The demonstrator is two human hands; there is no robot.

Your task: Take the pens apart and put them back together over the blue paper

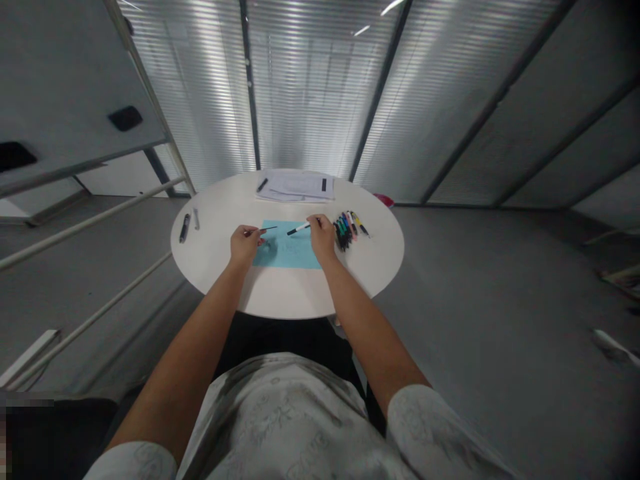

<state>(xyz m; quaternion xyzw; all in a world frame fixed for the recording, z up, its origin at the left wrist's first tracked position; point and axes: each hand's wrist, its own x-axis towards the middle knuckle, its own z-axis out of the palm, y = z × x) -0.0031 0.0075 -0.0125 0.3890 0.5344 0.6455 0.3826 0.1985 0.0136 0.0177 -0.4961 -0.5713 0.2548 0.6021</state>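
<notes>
Over the left part of a blue sheet (pixel 290 257), my left hand (pixel 244 244) is closed on a thin dark stick (pixel 269 229), whose point sticks out to the right; its exact kind does not show. My right hand (pixel 323 235) pinches a white marker pen (pixel 300 229) above the sheet's right side. The marker's black end points left and down toward the sheet. Whether that end is a cap or a tip is too small to tell. Just right of that hand lies a row of several coloured marker pens (pixel 349 227).
All this is on a round white table (pixel 285 293). A stack of papers (pixel 295 187) with dark items on it lies at the far edge. A dark pen-like object (pixel 185 228) and a pale one (pixel 196 219) lie at the left. Metal rails (pixel 95 223) stand left of the table.
</notes>
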